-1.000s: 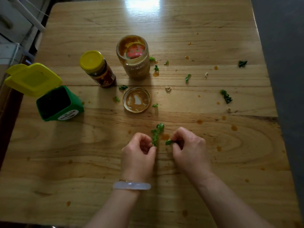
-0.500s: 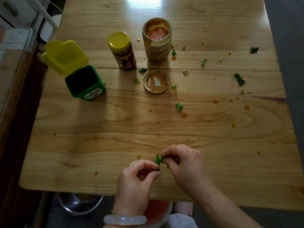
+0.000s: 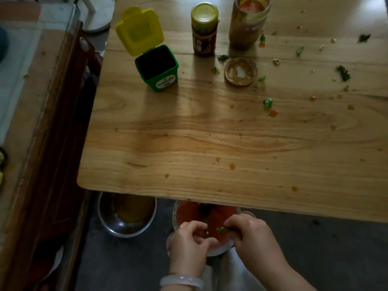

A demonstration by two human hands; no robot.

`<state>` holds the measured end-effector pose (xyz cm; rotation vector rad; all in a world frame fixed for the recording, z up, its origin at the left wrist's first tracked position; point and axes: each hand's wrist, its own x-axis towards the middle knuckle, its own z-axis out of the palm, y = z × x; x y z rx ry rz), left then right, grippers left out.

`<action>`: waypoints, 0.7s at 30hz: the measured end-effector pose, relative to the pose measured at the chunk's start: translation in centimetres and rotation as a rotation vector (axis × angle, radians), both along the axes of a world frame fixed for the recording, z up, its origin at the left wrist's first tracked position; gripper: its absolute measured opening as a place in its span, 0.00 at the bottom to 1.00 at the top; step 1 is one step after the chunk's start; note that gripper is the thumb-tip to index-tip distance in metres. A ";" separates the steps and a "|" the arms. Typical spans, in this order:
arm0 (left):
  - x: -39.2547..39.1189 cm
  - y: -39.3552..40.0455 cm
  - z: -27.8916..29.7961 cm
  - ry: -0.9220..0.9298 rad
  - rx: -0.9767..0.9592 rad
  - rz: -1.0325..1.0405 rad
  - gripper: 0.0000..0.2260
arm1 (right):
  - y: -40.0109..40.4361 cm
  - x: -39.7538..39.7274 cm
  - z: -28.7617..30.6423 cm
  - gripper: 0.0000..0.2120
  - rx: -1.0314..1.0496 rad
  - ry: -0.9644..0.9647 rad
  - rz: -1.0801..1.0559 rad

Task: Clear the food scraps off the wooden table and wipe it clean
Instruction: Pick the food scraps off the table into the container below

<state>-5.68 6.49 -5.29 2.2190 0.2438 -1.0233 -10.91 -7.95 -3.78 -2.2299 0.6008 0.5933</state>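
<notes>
The wooden table (image 3: pixel 210 143) carries green leaf scraps (image 3: pixel 267 103) and orange sauce drops (image 3: pixel 273 113), mostly on its right half. Both my hands are below the near table edge, over a red-lined container (image 3: pixel 189 213) on the floor. My right hand (image 3: pixel 252 236) pinches a small green scrap (image 3: pixel 221 228) at its fingertips. The fingers of my left hand (image 3: pixel 189 244) are curled, with a tiny green bit by the index fingertip; whether it is held is unclear.
On the table stand a small green bin (image 3: pixel 156 68) with its yellow lid open, a yellow-capped jar (image 3: pixel 204 28), an open sauce jar (image 3: pixel 247 24) and its upturned lid (image 3: pixel 240 72). A steel bowl (image 3: pixel 127 217) sits on the floor, and a glass-topped cabinet (image 3: pixel 42 101) stands at the left.
Both hands lifted green scraps off the table and drew back past its near edge to above the red container. One leaf piece stayed behind by the sauce drop.
</notes>
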 end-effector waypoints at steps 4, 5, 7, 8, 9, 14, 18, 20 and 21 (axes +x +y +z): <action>-0.4 0.9 -0.9 -0.009 0.036 -0.004 0.11 | 1.0 -0.8 -0.8 0.12 -0.036 0.002 -0.015; -0.4 1.1 -1.0 -0.015 0.056 -0.003 0.09 | 1.2 -0.8 -0.9 0.12 -0.040 0.003 -0.027; -0.4 1.4 -1.3 -0.036 0.076 0.005 0.08 | 1.6 -0.9 -0.9 0.10 -0.055 0.000 -0.055; -0.3 1.5 -1.4 -0.047 0.071 0.016 0.09 | 1.8 -0.9 -0.9 0.09 -0.058 -0.005 -0.073; -0.2 1.6 -1.5 -0.054 0.060 0.031 0.10 | 2.0 -0.9 -0.8 0.07 -0.056 -0.006 -0.089; 0.6 1.5 -1.6 -0.108 0.076 -0.045 0.12 | 2.6 -0.7 -0.4 0.07 -0.087 0.018 -0.102; 0.8 1.7 -1.5 -0.162 0.033 -0.152 0.12 | 3.1 -0.5 -0.5 0.09 -0.115 -0.013 -0.111; 0.9 1.7 -1.6 -0.156 0.015 -0.152 0.16 | 3.1 -0.3 -0.5 0.07 -0.113 -0.047 -0.125; 1.1 1.7 -1.5 -0.154 -0.002 -0.144 0.16 | 3.1 -0.2 -0.5 0.08 -0.112 -0.065 -0.144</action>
